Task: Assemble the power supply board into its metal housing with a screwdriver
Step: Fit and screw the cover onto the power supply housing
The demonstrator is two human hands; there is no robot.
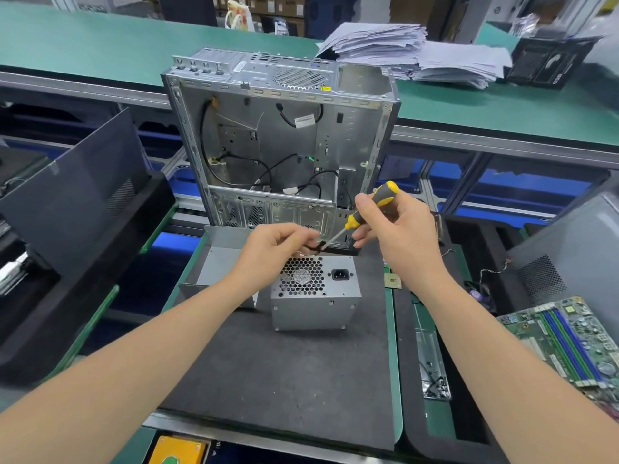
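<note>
Our right hand (398,236) is wrapped round the yellow-and-grey handle of the screwdriver (370,205), whose thin steel shaft slants down and to the left. Our left hand (276,246) meets its tip, thumb and fingers curled in a narrow pinch on a small piece (320,245); we cannot make out what it is.

Both hands hover just above the far top edge of the power supply housing (315,298). It is a bare sheet-metal box standing on the black foam mat (284,370), with its honeycomb fan grille and black mains socket facing upward. Its walls hide the interior, so we cannot tell whether the board sits inside.

Just left of it stands a folded metal cover (217,262), partly behind our left forearm. Free mat spreads from the box to the near edge. Close behind, the open computer chassis (281,145) stands upright, with black cables looping inside.

To the right, a green motherboard (569,339) is cut off at the edge of view. On the far green bench (100,45) lies a ruffled paper stack (418,51).
</note>
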